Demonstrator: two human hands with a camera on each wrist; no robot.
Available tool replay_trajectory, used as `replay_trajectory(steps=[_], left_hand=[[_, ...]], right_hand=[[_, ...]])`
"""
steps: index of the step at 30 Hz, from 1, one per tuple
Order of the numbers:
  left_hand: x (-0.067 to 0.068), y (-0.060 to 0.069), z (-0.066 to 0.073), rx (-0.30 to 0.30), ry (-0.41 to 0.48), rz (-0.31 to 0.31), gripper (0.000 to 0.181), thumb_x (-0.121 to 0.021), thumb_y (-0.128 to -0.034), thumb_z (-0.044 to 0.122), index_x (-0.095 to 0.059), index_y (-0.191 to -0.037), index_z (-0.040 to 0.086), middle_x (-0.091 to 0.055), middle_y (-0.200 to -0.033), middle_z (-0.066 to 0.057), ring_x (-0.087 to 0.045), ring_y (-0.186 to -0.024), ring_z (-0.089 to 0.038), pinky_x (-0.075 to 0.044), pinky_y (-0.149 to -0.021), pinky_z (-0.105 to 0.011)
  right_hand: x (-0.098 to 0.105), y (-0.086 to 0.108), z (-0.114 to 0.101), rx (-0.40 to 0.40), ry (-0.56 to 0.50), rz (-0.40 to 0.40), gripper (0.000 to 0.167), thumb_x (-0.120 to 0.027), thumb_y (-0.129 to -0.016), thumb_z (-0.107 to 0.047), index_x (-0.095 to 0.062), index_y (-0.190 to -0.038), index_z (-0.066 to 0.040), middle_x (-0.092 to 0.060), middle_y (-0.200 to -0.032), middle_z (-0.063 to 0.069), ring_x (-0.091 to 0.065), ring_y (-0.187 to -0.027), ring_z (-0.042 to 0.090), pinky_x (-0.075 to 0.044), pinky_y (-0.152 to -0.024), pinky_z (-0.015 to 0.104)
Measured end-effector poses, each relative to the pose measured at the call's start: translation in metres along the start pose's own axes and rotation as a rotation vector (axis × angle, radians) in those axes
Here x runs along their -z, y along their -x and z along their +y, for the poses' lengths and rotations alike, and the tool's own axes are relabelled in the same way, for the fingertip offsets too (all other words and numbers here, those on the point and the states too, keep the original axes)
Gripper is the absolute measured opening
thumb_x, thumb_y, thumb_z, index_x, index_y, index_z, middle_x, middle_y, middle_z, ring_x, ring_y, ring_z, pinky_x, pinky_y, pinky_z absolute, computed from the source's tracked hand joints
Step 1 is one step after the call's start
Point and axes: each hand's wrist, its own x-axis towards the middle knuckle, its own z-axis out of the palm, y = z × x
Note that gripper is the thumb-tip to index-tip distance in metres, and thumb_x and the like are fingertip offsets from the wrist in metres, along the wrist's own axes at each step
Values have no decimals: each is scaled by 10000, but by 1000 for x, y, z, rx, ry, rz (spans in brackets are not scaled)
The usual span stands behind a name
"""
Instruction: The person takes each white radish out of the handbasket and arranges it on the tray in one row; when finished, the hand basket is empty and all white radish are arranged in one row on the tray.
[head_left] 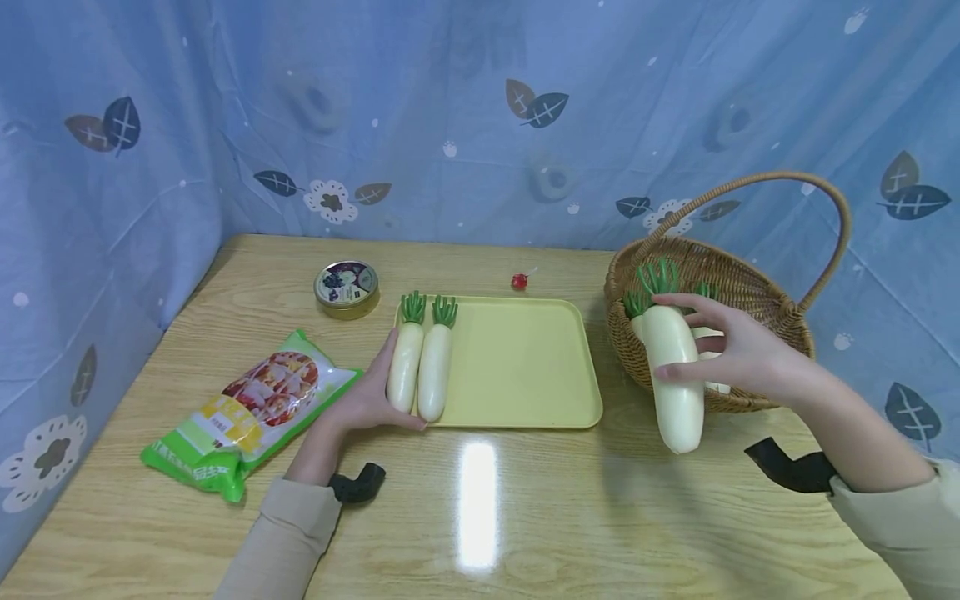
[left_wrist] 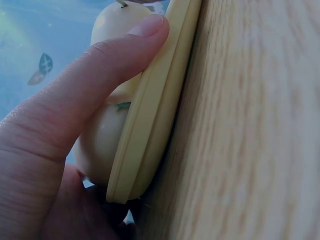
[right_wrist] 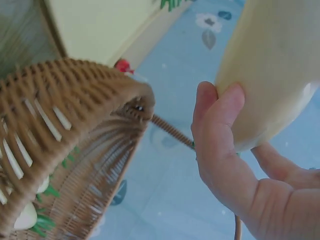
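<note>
Head view: gripping a white radish [head_left: 678, 398] between the thumb and fingers of the right hand [head_left: 746, 348], green top uppermost and smooth end downward, at the near left side of a wicker basket [head_left: 742, 271]. Touching the near left corner of a yellow tray [head_left: 525, 362] with the left hand [head_left: 363, 402], relaxed and uncurled, just beside a pair of white radishes [head_left: 434, 375] laid side by side along the tray's left end. Visible only from the head: a round tin [head_left: 347, 287] behind the tray's left corner and a green-edged food bag [head_left: 266, 408] to the left, both on the wooden table [head_left: 555, 525]. From the left wrist, clearer than from above: the thumb [left_wrist: 110, 65] laid straight across the tray's near rim. From the right wrist: fingertips pressed into the held radish's side, apart from the basket; more white radishes [right_wrist: 25, 217] inside, partly showing through slots in the weave; past the rim, a small red item [right_wrist: 123, 65], seen whole from the head, behind the tray.
</note>
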Motion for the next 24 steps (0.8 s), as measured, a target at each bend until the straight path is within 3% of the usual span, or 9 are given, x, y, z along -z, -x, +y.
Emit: replay_trajectory(steps=[5,10,24], left_hand=[[0,0,-1,-15,11,3,1373,-876,-507,51,126,-1446,67,-15,-1498,-202,-101,-1350,-334,-95,-1084,-508],[0,0,-2,-25,19,4,1375,-877,-505,51,122,-1450,93,-37,-1495,-200,-134,-1341,-336,-104,-1082,-506],[0,0,-3,-8,-11,6,1372,-878,-516,81,133,-1444,60,6,-1496,-220,-77,-1353,-354,-86,-1081,-522]], right_hand=[[-9,-3,-7,15,-36,2,812,-728,-777,-152,-256,-1437,-144,-419,-1245,214,-557,-1003,388,-515,-653,409],[-17,-9,-12,20,-32,7,826,-748,-761,-201,-271,-1436,-190,-426,-1231,187,-568,-993,359,-516,-668,406],[-45,-33,-16,57,-119,-37,827,-765,-742,-188,-297,-1424,-179,-443,-1201,193,-557,-1033,353,-511,-716,405]])
